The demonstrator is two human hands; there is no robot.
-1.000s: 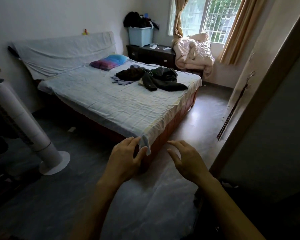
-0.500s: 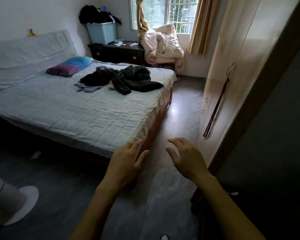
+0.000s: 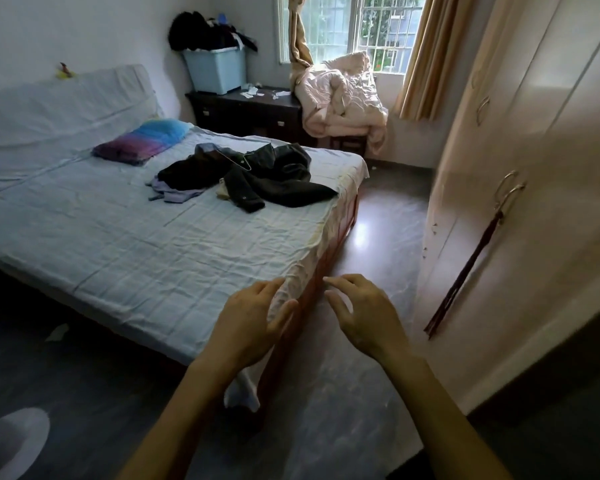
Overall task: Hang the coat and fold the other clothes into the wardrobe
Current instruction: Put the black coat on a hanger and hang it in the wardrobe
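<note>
Dark coat [image 3: 284,180] lies heaped with other clothes [image 3: 177,194] on the bed [image 3: 146,258]; the wardrobe [image 3: 541,161] stands closed at our right. Our left hand [image 3: 250,323] and right hand [image 3: 364,317] hover empty, fingers loosely spread.

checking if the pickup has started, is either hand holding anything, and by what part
Nothing is held. The left hand and right hand are open and empty; the clothes lie on the bed, away from both.

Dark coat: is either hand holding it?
No, the dark coat lies on the bed, while the left hand and right hand are both empty, well short of it.
</note>
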